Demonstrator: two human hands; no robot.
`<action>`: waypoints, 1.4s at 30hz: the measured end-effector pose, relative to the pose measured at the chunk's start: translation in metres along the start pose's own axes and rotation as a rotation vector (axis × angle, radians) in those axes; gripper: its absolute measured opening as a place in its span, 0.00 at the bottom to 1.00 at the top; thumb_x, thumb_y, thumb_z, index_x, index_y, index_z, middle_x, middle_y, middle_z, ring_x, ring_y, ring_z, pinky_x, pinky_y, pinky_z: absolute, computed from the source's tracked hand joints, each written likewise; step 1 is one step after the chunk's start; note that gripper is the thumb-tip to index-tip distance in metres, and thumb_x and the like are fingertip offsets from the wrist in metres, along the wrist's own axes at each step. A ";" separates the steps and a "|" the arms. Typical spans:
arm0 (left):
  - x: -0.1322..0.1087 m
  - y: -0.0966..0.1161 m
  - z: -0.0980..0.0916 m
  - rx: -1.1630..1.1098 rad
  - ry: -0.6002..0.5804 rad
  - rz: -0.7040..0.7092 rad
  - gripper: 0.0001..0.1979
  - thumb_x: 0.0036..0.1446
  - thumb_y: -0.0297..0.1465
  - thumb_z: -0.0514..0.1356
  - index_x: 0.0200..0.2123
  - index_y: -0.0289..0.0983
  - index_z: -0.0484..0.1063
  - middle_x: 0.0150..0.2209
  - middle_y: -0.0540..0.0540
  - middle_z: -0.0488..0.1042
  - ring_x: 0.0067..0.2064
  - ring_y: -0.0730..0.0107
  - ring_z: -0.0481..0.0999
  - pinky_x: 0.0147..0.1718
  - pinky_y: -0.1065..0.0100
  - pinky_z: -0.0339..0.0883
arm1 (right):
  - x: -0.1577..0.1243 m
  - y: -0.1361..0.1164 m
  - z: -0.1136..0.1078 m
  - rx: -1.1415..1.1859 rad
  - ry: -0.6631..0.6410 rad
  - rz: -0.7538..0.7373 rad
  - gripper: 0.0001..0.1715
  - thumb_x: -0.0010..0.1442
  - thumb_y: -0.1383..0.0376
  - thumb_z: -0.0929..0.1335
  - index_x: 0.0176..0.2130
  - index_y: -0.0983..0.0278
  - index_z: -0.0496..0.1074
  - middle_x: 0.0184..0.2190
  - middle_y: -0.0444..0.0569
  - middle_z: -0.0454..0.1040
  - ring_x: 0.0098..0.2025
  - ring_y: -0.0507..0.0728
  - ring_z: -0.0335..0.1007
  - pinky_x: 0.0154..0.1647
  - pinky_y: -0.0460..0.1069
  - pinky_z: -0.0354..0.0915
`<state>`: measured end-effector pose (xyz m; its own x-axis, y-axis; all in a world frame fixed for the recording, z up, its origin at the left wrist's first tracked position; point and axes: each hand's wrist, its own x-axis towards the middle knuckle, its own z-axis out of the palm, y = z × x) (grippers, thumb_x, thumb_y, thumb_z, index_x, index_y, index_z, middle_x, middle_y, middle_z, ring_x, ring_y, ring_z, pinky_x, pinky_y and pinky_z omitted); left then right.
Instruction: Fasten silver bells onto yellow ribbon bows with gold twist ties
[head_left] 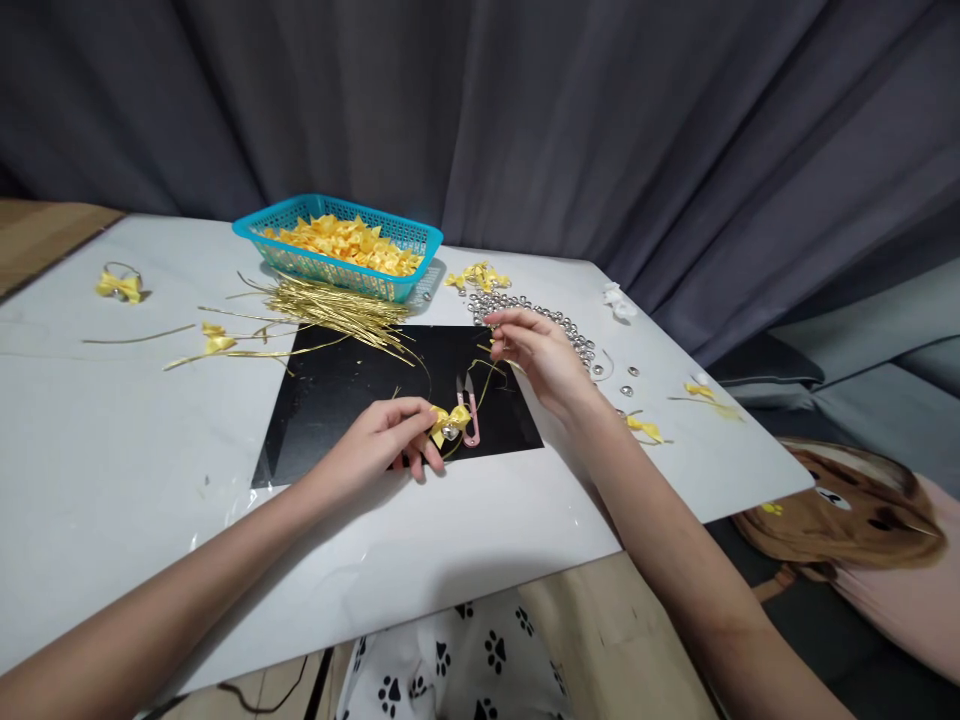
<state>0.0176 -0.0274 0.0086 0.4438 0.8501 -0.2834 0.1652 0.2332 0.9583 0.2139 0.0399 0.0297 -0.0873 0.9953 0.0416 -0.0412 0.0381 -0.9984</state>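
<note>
My left hand (390, 437) rests on the black mat (337, 390) and pinches a small yellow ribbon bow (450, 420) with a silver bell at its middle. A thin gold wire (482, 385) runs from the bow up to my right hand (536, 358), whose fingers are closed on the wire's far end near the mat's right edge. Pink thread snips (469, 410) lie on the mat just right of the bow, between my two hands.
A teal basket (337, 272) of yellow ribbon pieces stands at the back, with a bundle of gold wires (337, 310) in front of it. Several silver bells (551, 325) lie beyond my right hand. Finished bows (118, 286) lie scattered on the white table (120, 440).
</note>
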 end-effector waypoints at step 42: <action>0.000 0.003 0.002 -0.019 0.079 -0.024 0.10 0.54 0.34 0.56 0.24 0.35 0.65 0.26 0.46 0.77 0.22 0.76 0.72 0.23 0.73 0.57 | -0.030 -0.015 0.011 -0.706 -0.728 -0.088 0.05 0.63 0.65 0.60 0.35 0.63 0.62 0.21 0.43 0.71 0.24 0.51 0.71 0.23 0.44 0.63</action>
<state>0.0193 -0.0276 0.0110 0.3687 0.8787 -0.3032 0.1581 0.2622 0.9520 0.2065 0.0084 0.0437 -0.7068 0.6993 -0.1068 0.4999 0.3869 -0.7749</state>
